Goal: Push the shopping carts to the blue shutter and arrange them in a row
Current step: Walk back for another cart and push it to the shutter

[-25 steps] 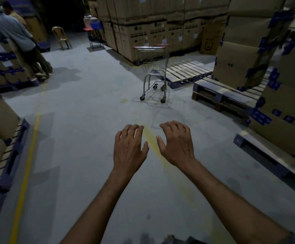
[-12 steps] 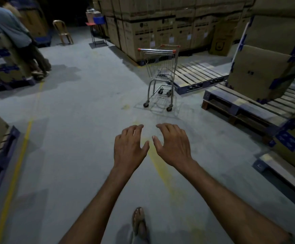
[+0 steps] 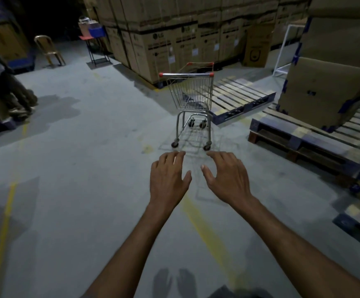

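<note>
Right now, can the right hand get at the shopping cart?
Probably not yet: the right hand hovers open, well short of the shopping cart ahead. Only bare floor lies between them, so walking closer should do.

Dim light falls on a grey concrete floor [image 3: 88, 168] marked with faded yellow lines [image 3: 2, 229]. Stacked cardboard boxes [image 3: 164, 39] fill the top centre and the right edge. In the upper left, where the room goes dark, stand a chair [image 3: 49, 50] and a small table [image 3: 87, 37]. At centre right lies a bare pallet [image 3: 239, 100]. Below it, a second pallet [image 3: 303, 143] bears a big box [image 3: 320, 89]. A white frame [image 3: 283, 49] leans in the upper right.
</note>
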Motion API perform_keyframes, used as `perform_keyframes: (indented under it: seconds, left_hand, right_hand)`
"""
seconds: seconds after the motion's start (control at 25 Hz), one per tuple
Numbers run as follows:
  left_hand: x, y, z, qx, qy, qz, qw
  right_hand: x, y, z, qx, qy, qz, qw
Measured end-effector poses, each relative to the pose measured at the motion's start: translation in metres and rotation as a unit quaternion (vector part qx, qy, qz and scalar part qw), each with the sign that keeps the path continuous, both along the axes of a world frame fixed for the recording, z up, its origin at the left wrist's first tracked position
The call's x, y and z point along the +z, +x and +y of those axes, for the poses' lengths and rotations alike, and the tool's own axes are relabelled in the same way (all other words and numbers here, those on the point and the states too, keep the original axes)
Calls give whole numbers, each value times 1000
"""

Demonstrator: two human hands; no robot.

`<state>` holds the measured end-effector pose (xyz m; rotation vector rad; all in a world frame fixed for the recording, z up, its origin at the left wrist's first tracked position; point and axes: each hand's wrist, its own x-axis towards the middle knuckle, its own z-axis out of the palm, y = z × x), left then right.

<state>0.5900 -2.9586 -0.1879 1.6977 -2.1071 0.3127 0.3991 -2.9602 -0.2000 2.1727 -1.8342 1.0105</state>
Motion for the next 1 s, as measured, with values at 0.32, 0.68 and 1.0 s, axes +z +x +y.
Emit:
perform_keyframes:
  seconds: [0.32, 0.68, 1.0]
  left_hand:
    - [-21, -4, -199, -26, -18, -26, 999]
    - [-6, -29, -425, 14, 7, 15, 1000]
    - [-16, -26, -583, -11, 22, 2, 1000]
  right_hand:
    - [-13, 6, -200, 12, -31, 71, 997]
    - [-1, -24, -448, 57, 9, 60, 997]
    - [-9, -19, -595, 66, 44, 65, 995]
